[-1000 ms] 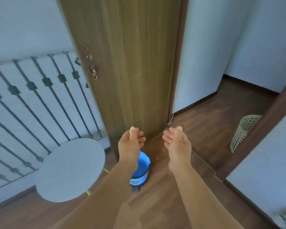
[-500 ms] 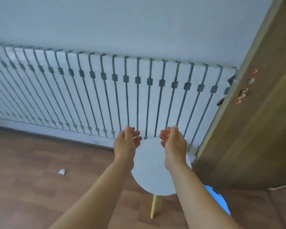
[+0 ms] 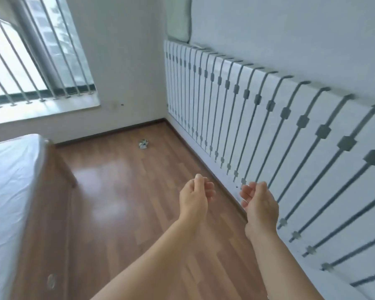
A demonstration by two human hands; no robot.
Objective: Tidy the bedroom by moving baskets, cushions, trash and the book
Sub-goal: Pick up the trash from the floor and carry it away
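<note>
Far down the floor near the corner lies the trash, well apart from my left hand and right hand, both raised empty with fingers loosely curled, probably ready to grab it.

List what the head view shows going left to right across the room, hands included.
Bed → crumpled trash on the floor → left hand, loosely curled and holding nothing → right hand, also holding nothing → barred wall panel.
</note>
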